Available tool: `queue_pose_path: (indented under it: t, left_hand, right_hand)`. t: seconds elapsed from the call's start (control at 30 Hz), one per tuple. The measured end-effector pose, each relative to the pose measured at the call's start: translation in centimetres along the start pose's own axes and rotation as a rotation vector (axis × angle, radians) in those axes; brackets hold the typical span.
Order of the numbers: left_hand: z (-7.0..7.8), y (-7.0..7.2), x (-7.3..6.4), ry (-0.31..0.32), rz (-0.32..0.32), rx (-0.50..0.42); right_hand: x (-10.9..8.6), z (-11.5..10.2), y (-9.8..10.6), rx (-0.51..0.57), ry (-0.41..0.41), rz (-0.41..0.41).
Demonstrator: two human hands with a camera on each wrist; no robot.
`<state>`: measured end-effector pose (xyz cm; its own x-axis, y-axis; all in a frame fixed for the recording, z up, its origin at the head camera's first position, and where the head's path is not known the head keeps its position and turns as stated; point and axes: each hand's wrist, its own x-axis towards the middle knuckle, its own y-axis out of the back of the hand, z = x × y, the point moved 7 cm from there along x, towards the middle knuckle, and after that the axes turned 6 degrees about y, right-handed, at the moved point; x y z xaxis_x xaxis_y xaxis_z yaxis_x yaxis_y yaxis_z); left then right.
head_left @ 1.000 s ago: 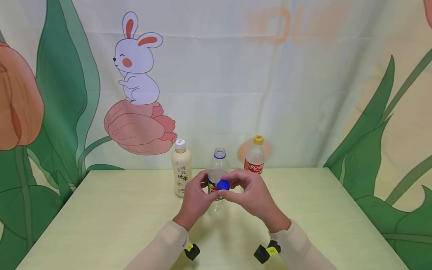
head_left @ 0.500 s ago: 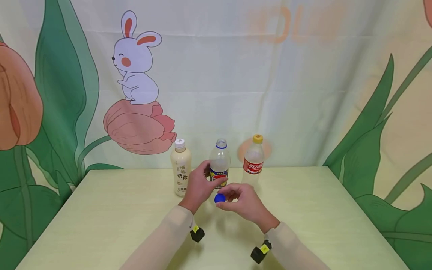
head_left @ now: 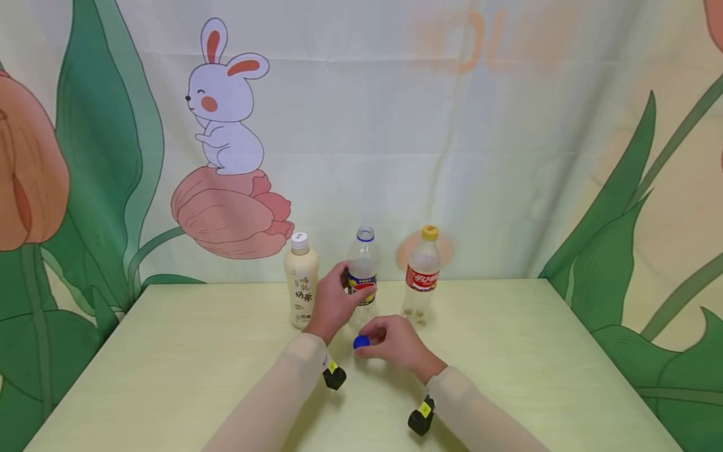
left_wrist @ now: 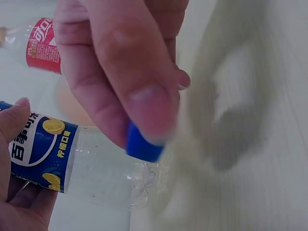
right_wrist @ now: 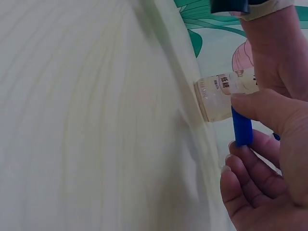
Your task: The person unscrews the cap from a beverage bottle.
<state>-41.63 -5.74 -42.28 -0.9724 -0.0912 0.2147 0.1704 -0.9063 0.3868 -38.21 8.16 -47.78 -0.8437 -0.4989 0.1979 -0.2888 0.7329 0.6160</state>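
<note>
A clear plastic soda bottle (head_left: 364, 254) with a blue and yellow label and an uncapped mouth stands upright at mid-table. My left hand (head_left: 334, 300) grips it round the label, thumb across the front; the label (left_wrist: 45, 149) shows close up in the left wrist view. My right hand (head_left: 398, 344) pinches a blue bottle cap (head_left: 361, 343) between thumb and fingers, low in front of the bottle. In the right wrist view the cap (right_wrist: 242, 126) sits edge-on under the thumb, above the tabletop.
To the left of the gripped bottle stands a milk tea bottle (head_left: 301, 282) with a white cap. A red-labelled cola bottle (head_left: 422, 276) with a yellow cap is on the right. Behind the table (head_left: 508, 364) hangs a printed cloth (head_left: 339, 125).
The left hand has carried the soda bottle away toward the back of the table. The right hand, pinching the blue cap, has drawn apart from it, moving down and slightly left toward the table.
</note>
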Motion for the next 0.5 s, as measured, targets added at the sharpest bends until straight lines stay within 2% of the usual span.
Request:
queue_pose_path:
  t: [0.5]
  left_hand:
    - [-0.78,-0.71,0.87,0.009,-0.027,0.009]
  right_hand:
    - [0.98,0.32,-0.74,-0.120,-0.020,-0.057]
